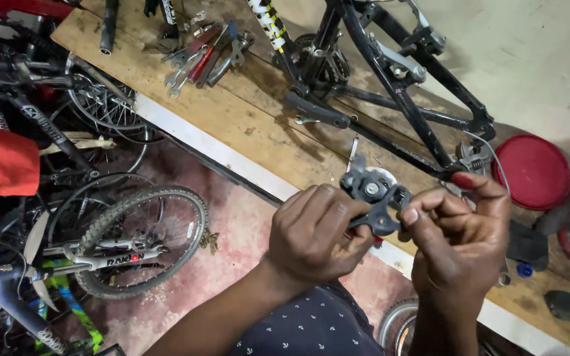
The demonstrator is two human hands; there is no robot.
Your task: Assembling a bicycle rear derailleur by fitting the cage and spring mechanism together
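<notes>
A dark grey metal bicycle part (372, 191), a derailleur-like piece with a bolt in its middle, is held up over the edge of a wooden workbench (245, 118). My left hand (316, 231) grips its lower end from the left, fingers curled around it. My right hand (460, 231) pinches its right side between thumb and fingers. A thin cable (494, 155) runs from the part's area toward the black bicycle frame (397, 86) lying on the bench behind it.
Pliers and wrenches (202, 56) lie in a pile at the bench's far left. A red round lid (534, 171) sits at the right. Bicycles and a spoked wheel (143, 240) crowd the floor to the left.
</notes>
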